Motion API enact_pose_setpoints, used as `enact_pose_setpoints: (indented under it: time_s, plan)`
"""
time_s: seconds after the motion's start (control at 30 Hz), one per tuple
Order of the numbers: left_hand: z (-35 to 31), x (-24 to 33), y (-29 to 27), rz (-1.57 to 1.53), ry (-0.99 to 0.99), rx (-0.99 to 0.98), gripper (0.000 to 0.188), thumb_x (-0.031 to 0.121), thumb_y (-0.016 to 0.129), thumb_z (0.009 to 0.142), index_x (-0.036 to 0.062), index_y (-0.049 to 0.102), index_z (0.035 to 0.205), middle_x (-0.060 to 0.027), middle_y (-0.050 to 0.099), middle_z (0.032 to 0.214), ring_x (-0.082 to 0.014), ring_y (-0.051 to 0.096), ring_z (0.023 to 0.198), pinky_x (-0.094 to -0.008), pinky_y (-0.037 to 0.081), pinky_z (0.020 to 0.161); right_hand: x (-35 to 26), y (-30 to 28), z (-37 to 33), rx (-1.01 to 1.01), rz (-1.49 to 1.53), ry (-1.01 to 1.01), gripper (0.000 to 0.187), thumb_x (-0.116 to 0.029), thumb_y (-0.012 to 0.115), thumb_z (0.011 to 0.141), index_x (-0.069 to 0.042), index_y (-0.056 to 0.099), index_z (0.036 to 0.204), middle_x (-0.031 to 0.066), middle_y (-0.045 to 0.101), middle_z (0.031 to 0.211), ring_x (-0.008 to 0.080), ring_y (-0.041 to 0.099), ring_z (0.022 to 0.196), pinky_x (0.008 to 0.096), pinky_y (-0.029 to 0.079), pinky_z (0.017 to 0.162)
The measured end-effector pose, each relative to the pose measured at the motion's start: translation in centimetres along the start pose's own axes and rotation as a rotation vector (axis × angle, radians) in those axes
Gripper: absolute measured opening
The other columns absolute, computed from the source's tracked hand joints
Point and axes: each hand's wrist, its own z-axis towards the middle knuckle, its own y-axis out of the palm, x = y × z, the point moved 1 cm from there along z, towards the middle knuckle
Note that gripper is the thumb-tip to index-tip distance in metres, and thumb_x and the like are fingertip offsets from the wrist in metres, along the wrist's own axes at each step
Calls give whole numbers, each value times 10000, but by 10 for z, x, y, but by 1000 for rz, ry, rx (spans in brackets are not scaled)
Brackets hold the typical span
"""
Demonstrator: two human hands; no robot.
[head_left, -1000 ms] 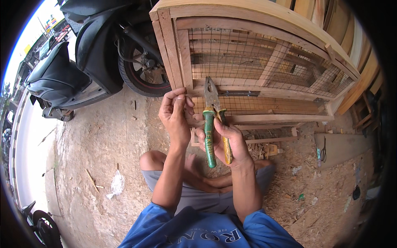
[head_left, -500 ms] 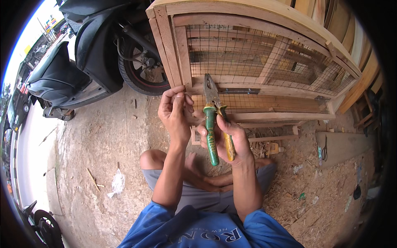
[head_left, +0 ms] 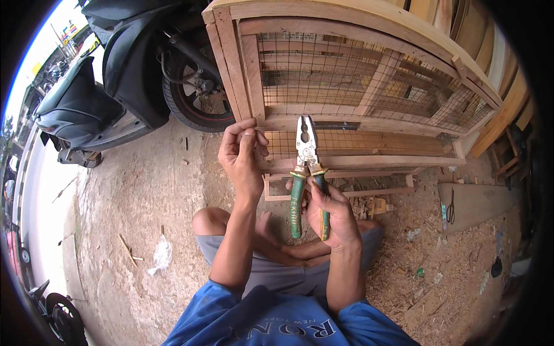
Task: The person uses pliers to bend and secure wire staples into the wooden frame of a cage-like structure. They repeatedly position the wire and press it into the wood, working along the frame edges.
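My right hand [head_left: 336, 218] is wrapped round the combination pliers [head_left: 307, 151], which have green and yellow handles and a worn metal head. Their jaws point away from me and their handles are slightly apart. Behind the jaws stands a wooden cage [head_left: 228, 63] with wire mesh [head_left: 311, 63] in its framed panels. My left hand [head_left: 241, 158] is closed, thumb against curled fingers, close to the cage's lower left corner. Whatever it pinches, if anything, is too small to make out. A dark metal strip [head_left: 337, 126] lies along the cage's rail, just beyond the pliers.
A dark motor scooter [head_left: 133, 75] stands left of the cage. Planks [head_left: 511, 121] lean at the far right. On the right, a board [head_left: 479, 205] holds scissors [head_left: 451, 206]. Wood shavings cover the ground there; a clear plastic bag [head_left: 163, 254] lies to the left.
The pliers have turned more upright and come away from the mesh, slightly toward me and to the right. My left hand stays almost in place.
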Motion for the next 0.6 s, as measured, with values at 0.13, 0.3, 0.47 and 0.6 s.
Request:
enact_pose_setpoints:
  time_s: [0.13, 0.3, 0.47, 0.6]
  plan:
    - [-1, 9, 7, 150, -15, -51, 205, 107, 596, 1016, -12, 644, 1176, -51, 648, 780, -82, 557, 623, -203, 439, 567, -2, -7, 0, -58, 146, 8, 655, -288, 573, 1012, 50, 348, 1527, 172, 595, 1252, 198, 581, 1160, 310, 469, 983]
    - [-3, 20, 23, 813, -8, -250, 343, 159, 621, 999, 19, 628, 1312, -66, 709, 737, -136, 676, 655, -268, 514, 631, 4, -8, -16, 23, 57, -10, 697, -260, 579, 1010, 72, 272, 1542, 194, 458, 1479, 288, 590, 1210, 386, 533, 988]
    - [-2, 21, 36, 1057, 47, -259, 406, 211, 655, 958, 32, 623, 1322, -127, 738, 729, -235, 745, 698, -326, 544, 686, 21, -22, -42, 6, -6, 22, 751, -290, 613, 997, 109, 261, 1526, 220, 523, 1407, 305, 621, 1160, 362, 581, 907]
    - [4, 21, 39, 1066, 54, -281, 396, 225, 643, 970, 31, 626, 1315, -121, 736, 716, -226, 744, 697, -331, 547, 700, 39, -41, -63, -50, -58, 120, 839, -302, 675, 960, 143, 238, 1522, 268, 639, 1179, 273, 648, 1104, 321, 575, 871]
